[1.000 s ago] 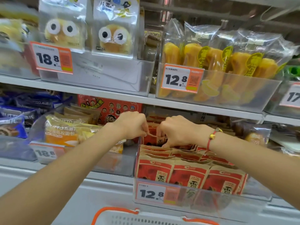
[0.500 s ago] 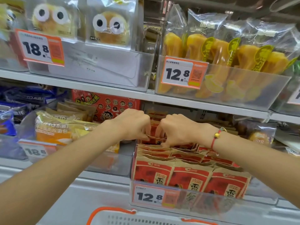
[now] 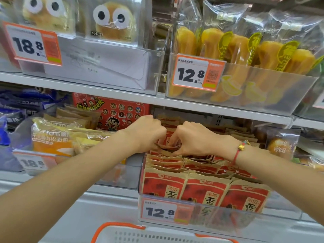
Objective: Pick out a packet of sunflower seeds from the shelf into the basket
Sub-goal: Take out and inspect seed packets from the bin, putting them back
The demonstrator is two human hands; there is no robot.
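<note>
Fingers (image 3: 171, 140) of both hands pinch one seed packet (image 3: 168, 146).

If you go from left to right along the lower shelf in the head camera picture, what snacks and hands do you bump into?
Blue packets → yellow bread bag → red cartoon box → left hand → right hand → small bun packet.

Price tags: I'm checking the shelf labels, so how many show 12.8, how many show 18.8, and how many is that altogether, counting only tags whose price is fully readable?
12.8 tags: 2, upper shelf and seed bin
18.8 tags: 2, upper left and lower left
Total: 4
</note>
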